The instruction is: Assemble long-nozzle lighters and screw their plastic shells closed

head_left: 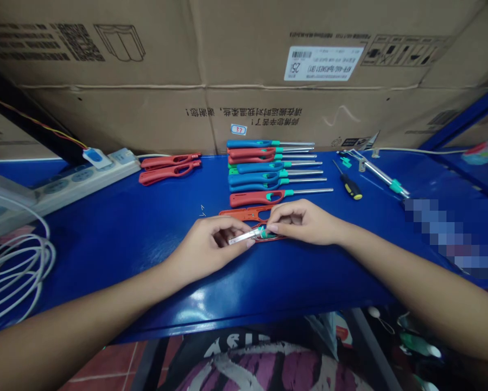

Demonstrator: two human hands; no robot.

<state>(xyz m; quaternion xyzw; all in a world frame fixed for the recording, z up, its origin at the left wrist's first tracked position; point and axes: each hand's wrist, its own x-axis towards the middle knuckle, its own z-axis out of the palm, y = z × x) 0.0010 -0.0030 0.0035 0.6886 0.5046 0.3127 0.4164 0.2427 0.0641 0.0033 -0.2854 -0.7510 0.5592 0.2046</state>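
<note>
found work on one unit partway through, by judgement. gripped a silver-and-clear inner piece (244, 236) in the left hand (205, 247), closed between thumb and fingers, low over the desk (105, 244). saw the right hand (304, 222) bent in to the green end, fingertips drawn together; could not tell a firm pinch from a light touch.

noted an orange handle shell (241, 214) lying just beyond the hands, a red handle shell (274, 238) partly hidden beneath. judged this unit not yet closed up. noted two small screws (202, 210) loose at left, a black-and-yellow screwdriver (352, 188) lying at right.

logged as probably done: row of utility lighters (255, 178), red and blue handles, metal tubes pointing right. logged as probably left: two red handles (168, 170) near the power strip (70, 187), no tubes showing; loose metal tube with green fittings (384, 176) at right. could not tell the full count remaining.

read, upside down on the cardboard box (146, 108): "师傅您辛苦了!" and "请在搬运时对我温柔些,谢谢您!"; on its white label (324, 63), seemingly "kfr-46g/bpr3aes1(b1)". could not read the blue-edged sticker (239, 129) with certainty. made out no brand on the lighters.
</note>
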